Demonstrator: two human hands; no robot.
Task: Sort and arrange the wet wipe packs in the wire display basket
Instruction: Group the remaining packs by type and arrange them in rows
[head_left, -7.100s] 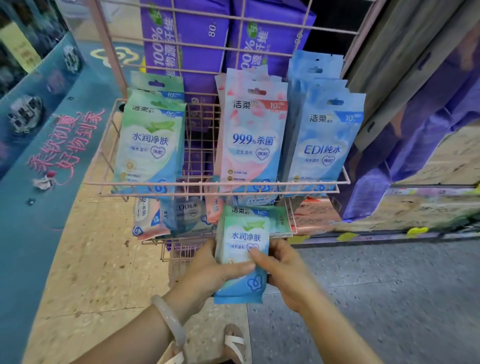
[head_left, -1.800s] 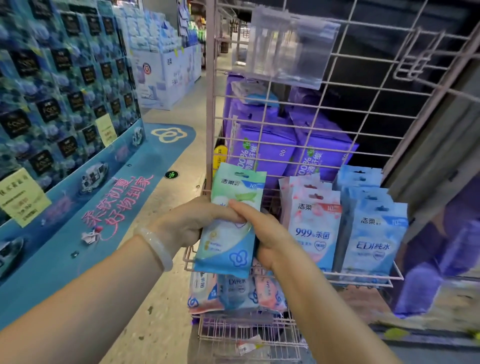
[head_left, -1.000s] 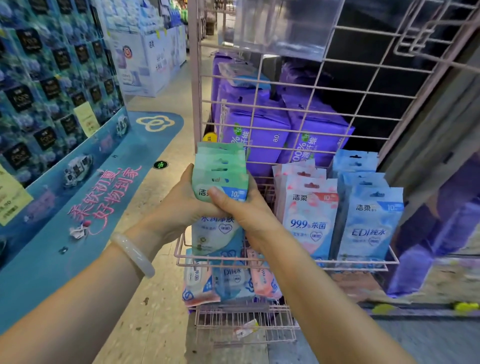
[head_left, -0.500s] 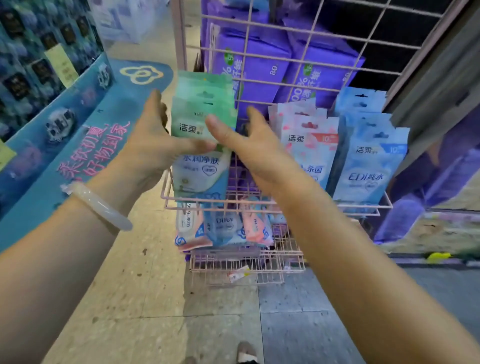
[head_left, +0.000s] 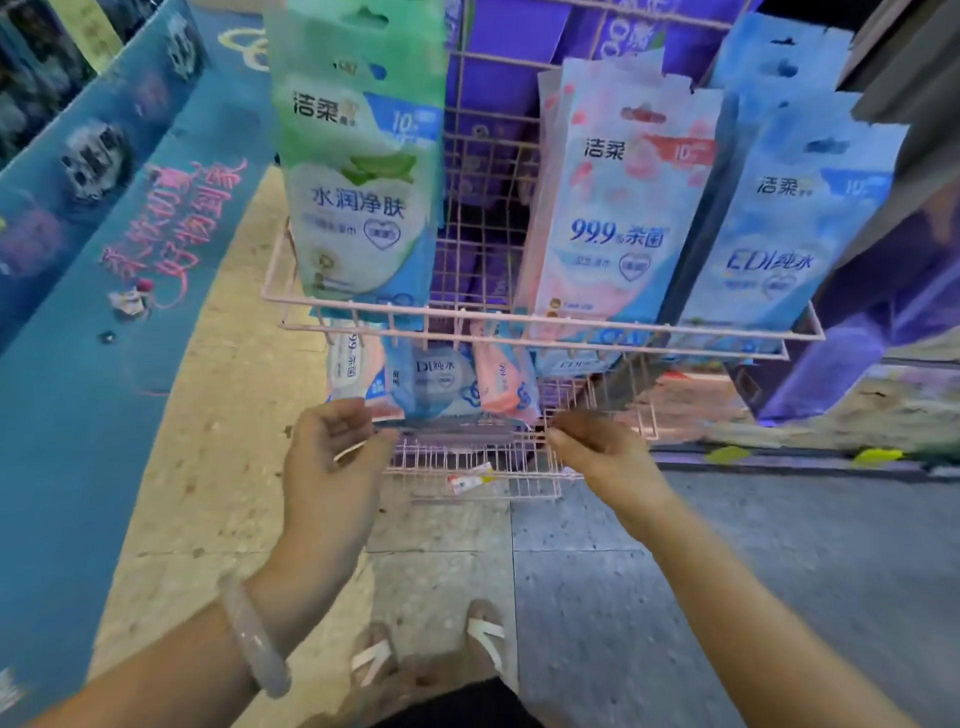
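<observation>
Green wet wipe packs (head_left: 358, 208) stand upright at the left of the upper pink wire basket (head_left: 467, 314), pink packs (head_left: 618, 218) in its middle and blue packs (head_left: 779, 234) at its right. Below, the lower wire basket (head_left: 467, 460) holds mixed packs: a pink-and-white one (head_left: 353, 364), a blue one (head_left: 436, 384) and a pink one (head_left: 504, 379). My left hand (head_left: 332, 457) is at the lower basket's front left, fingers loosely curled beside the packs' bottom edges, holding nothing. My right hand (head_left: 602, 457) reaches its fingertips to the front right wires, also holding nothing.
Large purple packs (head_left: 493, 78) sit behind the wire grid. A blue floor display with pink lettering (head_left: 78, 260) runs along the left. A small paper tag (head_left: 470, 480) lies in the lower basket's front. My sandalled feet (head_left: 426, 654) stand on the tiled floor below.
Both hands have let go of the green packs, which now stand in the upper basket's left, and have dropped down to the lower basket. The view has tilted downward.
</observation>
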